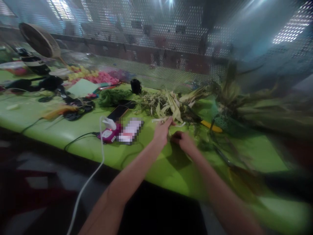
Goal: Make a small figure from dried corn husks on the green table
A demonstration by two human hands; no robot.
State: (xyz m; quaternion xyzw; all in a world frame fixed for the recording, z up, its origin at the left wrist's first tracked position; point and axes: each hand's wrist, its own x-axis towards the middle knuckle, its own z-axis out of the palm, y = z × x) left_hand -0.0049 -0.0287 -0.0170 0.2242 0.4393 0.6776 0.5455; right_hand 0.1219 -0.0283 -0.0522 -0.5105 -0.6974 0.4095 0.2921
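My left hand (161, 130) reaches over the green table (80, 143) and pinches a pale yellow-green leaf strip (174, 109) at the near edge of a heap of dried leaves. My right hand (184, 141) lies just to its right, fingers curled low on the table by a dark stem; what it holds is smeared by motion. The heap of leaves and husks (234, 98) spreads to the right, blurred.
A pink device (109, 133) with a white cable (97, 169) lies left of my hands, beside a dark phone (118, 112). Green yarn (113, 96), pink and yellow material (97, 77), dark tools and a woven basket (40, 40) stand further left. A perforated screen (156, 49) backs the table.
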